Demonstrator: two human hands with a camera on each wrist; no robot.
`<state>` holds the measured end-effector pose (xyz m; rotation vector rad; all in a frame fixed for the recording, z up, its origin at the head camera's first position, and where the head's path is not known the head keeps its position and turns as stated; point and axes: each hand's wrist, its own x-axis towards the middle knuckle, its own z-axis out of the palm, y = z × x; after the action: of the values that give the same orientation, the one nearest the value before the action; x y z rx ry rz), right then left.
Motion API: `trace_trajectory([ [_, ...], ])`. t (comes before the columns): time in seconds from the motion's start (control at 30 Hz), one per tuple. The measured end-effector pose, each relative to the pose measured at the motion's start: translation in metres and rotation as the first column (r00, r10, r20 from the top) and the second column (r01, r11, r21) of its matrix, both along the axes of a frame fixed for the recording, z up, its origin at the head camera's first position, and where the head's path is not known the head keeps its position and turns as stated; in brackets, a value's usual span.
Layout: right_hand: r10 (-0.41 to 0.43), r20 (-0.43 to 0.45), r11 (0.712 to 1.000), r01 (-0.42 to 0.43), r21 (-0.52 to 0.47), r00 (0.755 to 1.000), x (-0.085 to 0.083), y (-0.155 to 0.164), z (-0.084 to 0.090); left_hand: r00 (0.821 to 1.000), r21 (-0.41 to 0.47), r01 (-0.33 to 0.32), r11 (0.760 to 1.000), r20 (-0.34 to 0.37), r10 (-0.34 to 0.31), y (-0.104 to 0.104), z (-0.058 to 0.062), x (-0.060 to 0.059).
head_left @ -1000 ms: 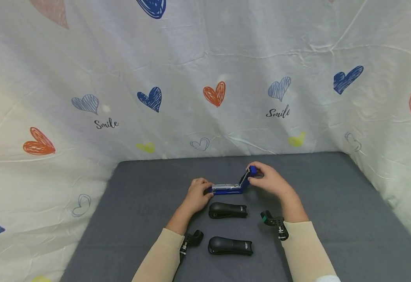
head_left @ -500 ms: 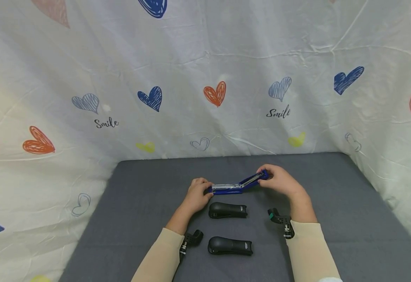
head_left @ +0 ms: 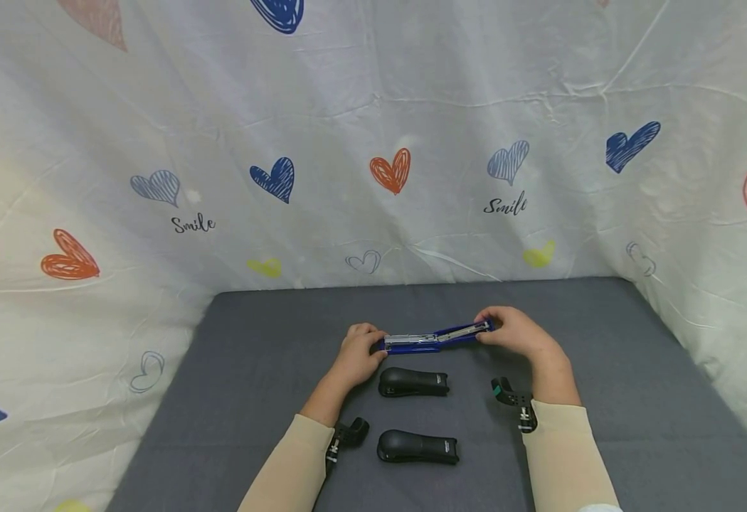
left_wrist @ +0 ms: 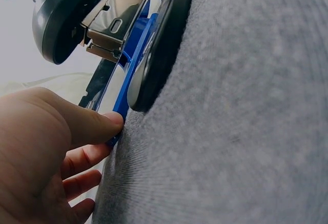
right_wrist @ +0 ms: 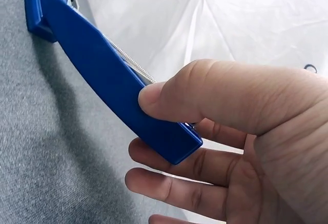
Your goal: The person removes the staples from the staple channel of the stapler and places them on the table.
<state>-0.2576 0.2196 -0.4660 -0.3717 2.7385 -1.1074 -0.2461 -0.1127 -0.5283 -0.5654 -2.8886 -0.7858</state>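
Two hands hold one opened blue stapler (head_left: 434, 338) at the far middle of the grey surface (head_left: 604, 398).

Left hand (head_left: 357, 353) has its grip pinched on the stapler's left end; right hand (head_left: 517, 334) has its grip clasped round the swung-out top arm at the right, thumb on top. Two black staplers, one (head_left: 413, 382) just near of the blue one and one (head_left: 417, 446) nearer still, lie between the forearms.

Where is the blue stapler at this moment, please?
In the head view, the opened blue plastic stapler lies mid-table on the grey mat, held between the left hand and right hand, just beyond the nearest black stapler.
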Motion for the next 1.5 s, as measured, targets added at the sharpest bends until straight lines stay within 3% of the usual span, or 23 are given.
trace_trajectory([
  [0.4,0.011,0.002,1.0,-0.011,0.017,1.0,0.0,0.0,0.0,1.0,0.012,0.011,1.0,-0.007,-0.01,0.0,0.0,0.001],
  [0.7,-0.042,-0.018,0.995,0.043,0.086,0.999,0.007,-0.003,0.014,1.0,0.016,-0.002,1.0,-0.006,0.002,0.0,0.0,0.001],
  [0.9,-0.071,-0.12,0.996,0.076,0.039,0.99,0.013,-0.009,0.025,1.0,0.02,-0.012,1.0,-0.008,0.012,0.0,0.0,0.001],
  [1.07,-0.084,-0.271,0.996,0.091,0.015,0.959,0.016,-0.019,0.03,1.0,0.022,-0.014,1.0,-0.003,0.014,0.0,0.001,0.002],
  [1.17,-0.073,-0.32,0.997,0.078,0.003,0.945,0.017,-0.028,0.031,1.0,0.022,-0.014,1.0,0.001,0.014,0.0,0.001,0.002],
  [1.5,0.019,-0.312,1.0,-0.013,0.022,0.95,0.016,-0.057,0.027,1.0,0.022,-0.019,1.0,0.002,0.019,0.0,0.001,0.001],
])
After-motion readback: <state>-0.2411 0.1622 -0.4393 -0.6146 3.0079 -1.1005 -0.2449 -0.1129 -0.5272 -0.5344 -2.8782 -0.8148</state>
